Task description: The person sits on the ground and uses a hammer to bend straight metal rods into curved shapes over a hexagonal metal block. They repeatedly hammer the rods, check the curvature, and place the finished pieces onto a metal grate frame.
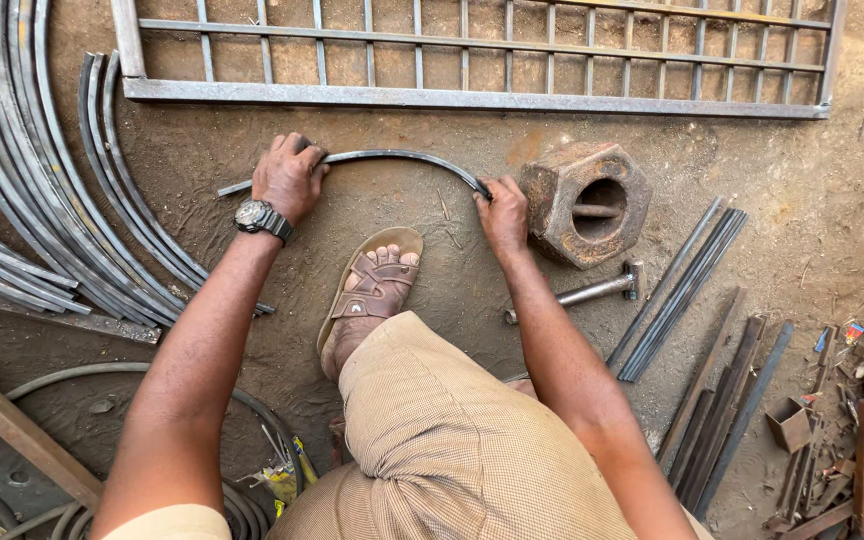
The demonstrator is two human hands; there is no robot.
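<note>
Curved bar (pixel 382 156) gripped at both ends by left hand (pixel 287 178) and right hand (pixel 503 212); bare dirt beneath.

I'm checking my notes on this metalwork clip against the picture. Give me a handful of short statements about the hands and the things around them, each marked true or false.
1. Both hands grip one curved metal strip. True: the left hand is near one end, the right hand at the other.
2. The wristwatch is on the right wrist. False: it is on the left wrist.
3. A rusty hexagonal block lies beside the right hand. True.
4. The hammer is in the left hand. False: it lies on the ground near the right forearm.
5. The sandalled foot stands on the strip. False: it rests on the ground below the arc.
</note>
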